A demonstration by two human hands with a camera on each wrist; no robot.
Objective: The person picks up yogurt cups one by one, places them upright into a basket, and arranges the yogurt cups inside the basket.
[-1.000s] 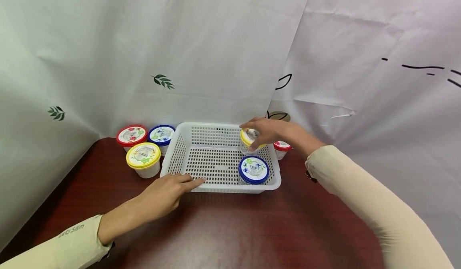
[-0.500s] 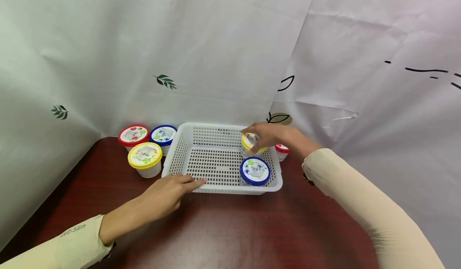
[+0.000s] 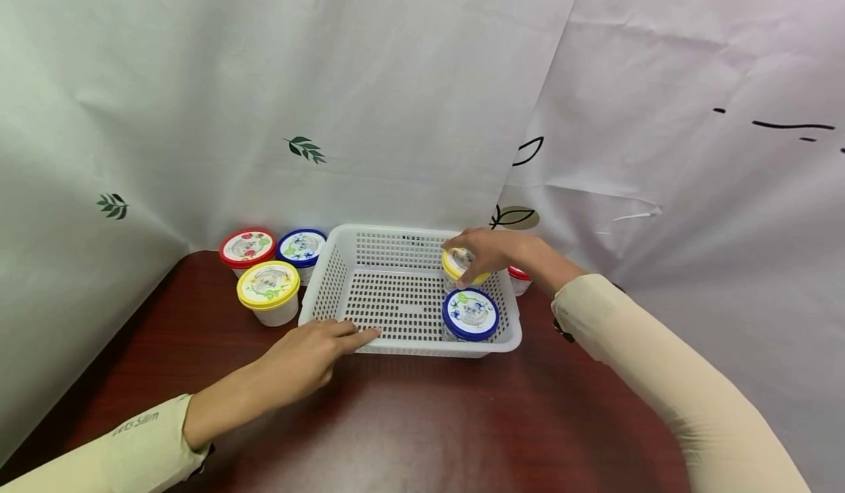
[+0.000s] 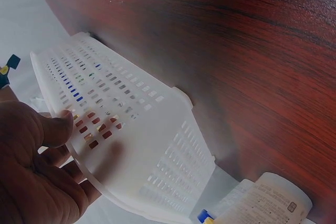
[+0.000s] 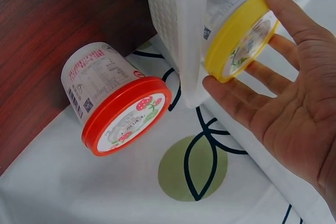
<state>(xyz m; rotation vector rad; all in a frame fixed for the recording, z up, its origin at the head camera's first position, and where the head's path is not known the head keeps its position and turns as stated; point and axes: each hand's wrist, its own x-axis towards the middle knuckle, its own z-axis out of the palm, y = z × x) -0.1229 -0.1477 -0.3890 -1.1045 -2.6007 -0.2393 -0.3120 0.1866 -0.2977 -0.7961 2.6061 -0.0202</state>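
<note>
Wood-grained worktop (image 3: 436, 412) is carrying the white basket (image 3: 372, 295), left hand (image 3: 306, 353) pinching its rim (image 3: 416, 347). Inside, the right hand (image 3: 491, 249) is clasping the yellow-lidded tub (image 5: 239, 32), fingers (image 5: 226, 90) clamping across its stiff-looking lid (image 5: 254, 45), likely the surest hold; contents hidden, it's probably weighing little.

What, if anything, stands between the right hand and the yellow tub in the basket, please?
Nothing visible: the right hand spans the top of the yellow tub. The blue tub beside it is not between them.
</note>
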